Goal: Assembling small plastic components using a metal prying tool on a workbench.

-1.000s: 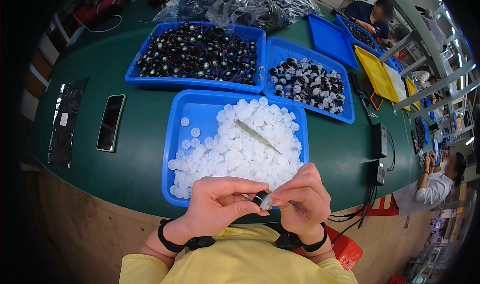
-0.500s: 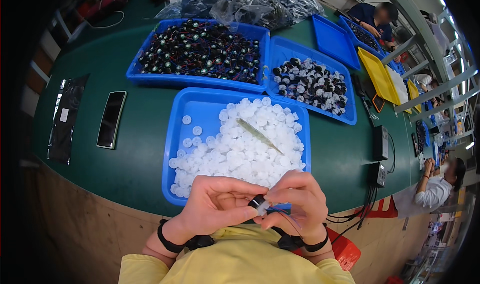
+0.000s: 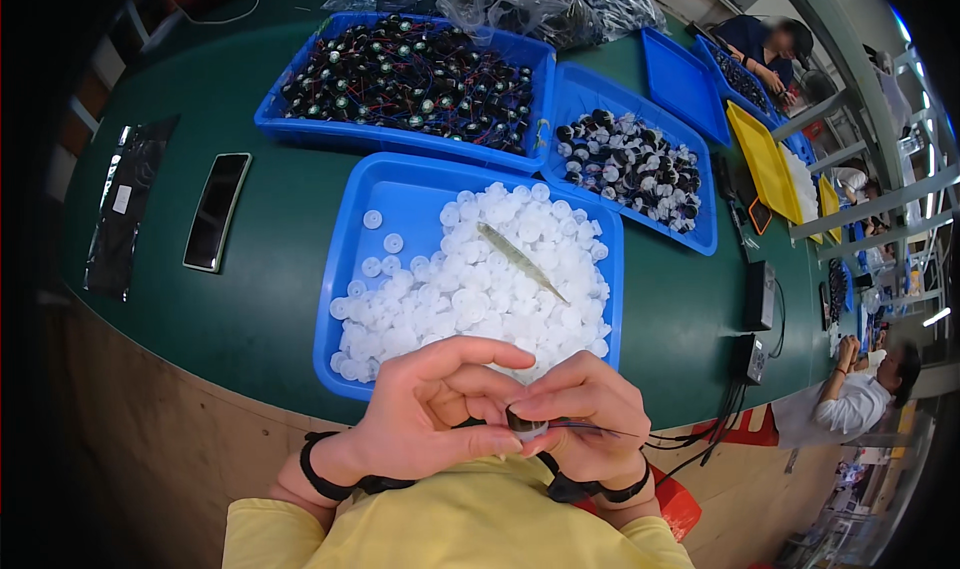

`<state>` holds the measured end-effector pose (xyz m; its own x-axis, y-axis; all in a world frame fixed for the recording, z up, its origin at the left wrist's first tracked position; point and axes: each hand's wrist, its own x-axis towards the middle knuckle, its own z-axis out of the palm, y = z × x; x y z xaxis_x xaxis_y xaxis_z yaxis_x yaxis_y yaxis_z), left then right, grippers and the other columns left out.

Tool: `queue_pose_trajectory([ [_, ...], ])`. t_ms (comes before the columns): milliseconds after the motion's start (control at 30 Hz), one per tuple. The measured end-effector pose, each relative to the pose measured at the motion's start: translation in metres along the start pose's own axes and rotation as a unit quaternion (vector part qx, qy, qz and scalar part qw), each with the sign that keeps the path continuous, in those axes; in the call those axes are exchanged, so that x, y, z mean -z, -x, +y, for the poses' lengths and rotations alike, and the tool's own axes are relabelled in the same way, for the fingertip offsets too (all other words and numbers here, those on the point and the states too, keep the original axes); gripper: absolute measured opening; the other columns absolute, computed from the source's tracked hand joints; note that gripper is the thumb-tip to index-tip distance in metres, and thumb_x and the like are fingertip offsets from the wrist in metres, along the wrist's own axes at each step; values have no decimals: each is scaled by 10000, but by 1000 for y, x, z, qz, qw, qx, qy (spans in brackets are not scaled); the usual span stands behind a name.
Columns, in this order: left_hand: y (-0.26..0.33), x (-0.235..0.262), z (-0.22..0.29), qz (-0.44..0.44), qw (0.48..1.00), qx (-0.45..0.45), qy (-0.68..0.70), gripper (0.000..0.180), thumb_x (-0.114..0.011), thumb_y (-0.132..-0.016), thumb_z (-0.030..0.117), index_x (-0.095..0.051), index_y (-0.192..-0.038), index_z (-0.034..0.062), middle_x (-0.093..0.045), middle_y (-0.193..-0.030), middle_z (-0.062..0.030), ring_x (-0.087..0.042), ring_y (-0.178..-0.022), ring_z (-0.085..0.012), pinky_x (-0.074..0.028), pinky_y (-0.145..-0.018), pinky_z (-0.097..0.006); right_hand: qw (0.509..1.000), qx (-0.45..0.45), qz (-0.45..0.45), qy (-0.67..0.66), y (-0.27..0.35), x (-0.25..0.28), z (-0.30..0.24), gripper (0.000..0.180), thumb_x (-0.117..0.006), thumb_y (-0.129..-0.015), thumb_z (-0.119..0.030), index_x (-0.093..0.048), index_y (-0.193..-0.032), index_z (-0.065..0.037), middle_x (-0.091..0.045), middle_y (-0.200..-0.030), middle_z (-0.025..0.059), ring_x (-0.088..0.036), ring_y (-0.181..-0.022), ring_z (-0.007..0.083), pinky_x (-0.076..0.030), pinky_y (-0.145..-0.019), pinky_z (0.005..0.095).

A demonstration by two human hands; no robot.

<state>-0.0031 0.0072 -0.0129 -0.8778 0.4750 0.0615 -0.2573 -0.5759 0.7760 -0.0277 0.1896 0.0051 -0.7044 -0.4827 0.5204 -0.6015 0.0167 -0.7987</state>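
two hands, the left hand [image 3: 425, 409] and the right hand [image 3: 595, 419], sit close together at the near edge of a blue tray [image 3: 400, 191], both grasping one small black part [image 3: 524, 426] with a whitish lower end. the left thumb presses its side while the left index finger stretches out above it; the right fingertips pinch its top — thin dark wires [image 3: 590, 427] trail from it across the right hand.

the tray is heaped with white plastic caps [image 3: 470, 309], a pale green sliver [image 3: 521, 262] lying on top. just beyond stand a blue bin [image 3: 330, 132] of black wired parts [image 3: 400, 79] and, to its right, another blue bin [image 3: 580, 87] of black-and-white pieces [image 3: 635, 169]. on the green table [image 3: 285, 269], left of the tray, lie a phone [image 3: 217, 212] and a black plastic bag [image 3: 125, 219].
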Motion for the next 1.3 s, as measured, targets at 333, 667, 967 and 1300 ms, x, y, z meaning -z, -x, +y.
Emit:
queue_pose_trajectory([
  [333, 6, -14, -27, 63, 968, -235, -67, 410, -643, -745, -103, -417, -1084, -63, -594, -978, -199, -601, -831, -167, -503, -714, -293, 999, -13, 30, -41, 9, -8, -2, 296, -686, -732, -17, -621, -1015, 37, -580, -899, 119, -583, -704, 147, -465, -528, 218],
  [667, -4, -18, -17, 94, 887, -350, -286, 260, -708, -695, -53, -538, -888, -17, -621, -773, -187, -621, -614, -239, -487, -523, -276, 990, -38, 116, -76, 10, -21, -7, 158, -652, -798, -101, -626, -903, 14, -605, -867, 127, -598, -716, 176, -482, -578, 249],
  [967, -7, -18, -8, 84, 819, -413, -390, 269, -627, -666, -116, -571, -907, -12, -621, -720, -134, -605, -564, -252, -495, -498, -286, 955, -85, 166, -230, 10, -36, -9, 212, -644, -822, -199, -584, -881, -4, -584, -861, 113, -577, -721, 149, -467, -592, 242],
  [1300, -14, -25, 8, 59, 844, -331, -418, 351, -656, -689, -96, -504, -1002, -52, -609, -786, -148, -621, -702, -238, -510, -621, -313, 929, -65, 308, -193, -7, -29, -6, 95, -593, -806, -72, -578, -833, 18, -565, -762, 125, -554, -681, 159, -459, -603, 254],
])
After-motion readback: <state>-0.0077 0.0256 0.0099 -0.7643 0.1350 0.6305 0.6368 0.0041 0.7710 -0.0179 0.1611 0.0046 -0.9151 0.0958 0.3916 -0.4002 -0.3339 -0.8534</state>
